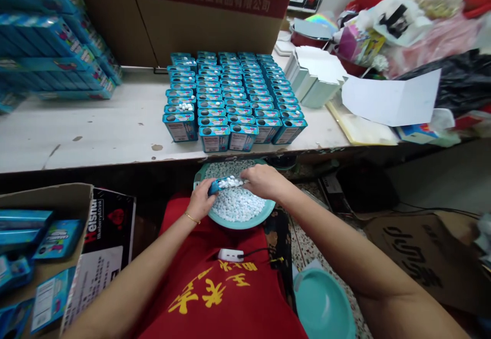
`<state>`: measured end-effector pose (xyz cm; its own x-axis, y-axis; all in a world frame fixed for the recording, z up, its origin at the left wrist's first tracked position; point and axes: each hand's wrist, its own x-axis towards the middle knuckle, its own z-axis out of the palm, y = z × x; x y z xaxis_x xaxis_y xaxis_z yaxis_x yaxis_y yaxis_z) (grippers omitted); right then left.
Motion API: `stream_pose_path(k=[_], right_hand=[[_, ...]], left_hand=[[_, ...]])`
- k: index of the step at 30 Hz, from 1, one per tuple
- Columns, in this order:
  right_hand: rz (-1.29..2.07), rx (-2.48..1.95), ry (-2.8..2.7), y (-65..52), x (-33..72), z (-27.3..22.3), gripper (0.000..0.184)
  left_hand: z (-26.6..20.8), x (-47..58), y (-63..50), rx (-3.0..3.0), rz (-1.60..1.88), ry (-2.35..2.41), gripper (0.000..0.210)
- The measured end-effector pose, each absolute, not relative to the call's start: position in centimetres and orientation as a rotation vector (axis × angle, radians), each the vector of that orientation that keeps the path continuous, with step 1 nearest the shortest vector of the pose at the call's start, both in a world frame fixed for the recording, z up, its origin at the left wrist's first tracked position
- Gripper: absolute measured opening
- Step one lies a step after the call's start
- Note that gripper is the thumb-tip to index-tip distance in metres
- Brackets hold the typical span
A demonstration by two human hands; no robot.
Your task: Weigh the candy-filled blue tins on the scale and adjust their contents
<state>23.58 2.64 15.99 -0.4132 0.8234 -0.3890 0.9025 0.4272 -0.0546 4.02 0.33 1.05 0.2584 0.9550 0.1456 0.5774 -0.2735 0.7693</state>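
My left hand [201,199] is closed around a small blue candy box [214,187], tilted with its mouth toward the right. White candies [230,181] lie heaped at that mouth, on what looks like a small scoop. My right hand [263,179] is closed at the other end of the scoop; its fingers mostly hide the handle. Both hands are above a turquoise basin [245,224] of loose white candies, which rests at my lap. On the table ahead, several rows of blue candy boxes [214,139] stand upright, some with white candies showing on top.
A large cardboard box [207,27] stands behind the rows on the table [126,139]. Stacked blue packs [57,68] are at left, white card stacks [316,78] at right. An open carton [86,226] is at lower left; a turquoise bowl [324,303] is at lower right.
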Motion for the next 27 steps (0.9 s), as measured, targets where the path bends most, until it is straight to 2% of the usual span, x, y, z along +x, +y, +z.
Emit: stream_pose_path(k=[9, 12, 15, 20, 23, 27], right_hand=[[-0.347, 1.499, 2.358, 2.2, 24.4, 17.4, 0.025], [-0.463, 1.64, 2.324, 1.7, 27.9, 14.4, 0.027], [-0.633, 1.864, 2.108, 0.9, 30.0, 8.8, 0.026], [-0.814, 1.944, 2.145, 0.2, 26.5, 0.3, 0.03], [-0.961, 1.969, 2.212, 0.3, 24.7, -1.6, 0.032], [-1.123, 1.969, 2.263, 0.5, 26.3, -0.4, 0.031]], left_hand=[[0.8, 3.8, 0.4, 1.947, 0.872, 1.378, 0.037], [1.1, 2.8, 0.2, 1.878, 0.914, 1.397, 0.036], [1.2, 1.5, 0.0, 1.792, 0.942, 1.419, 0.036], [1.1, 0.3, -0.3, 1.656, 0.966, 1.491, 0.039], [1.5, 0.1, -0.3, 1.61, 0.964, 1.502, 0.041], [1.9, -0.2, -0.3, 1.576, 0.991, 1.5, 0.041]])
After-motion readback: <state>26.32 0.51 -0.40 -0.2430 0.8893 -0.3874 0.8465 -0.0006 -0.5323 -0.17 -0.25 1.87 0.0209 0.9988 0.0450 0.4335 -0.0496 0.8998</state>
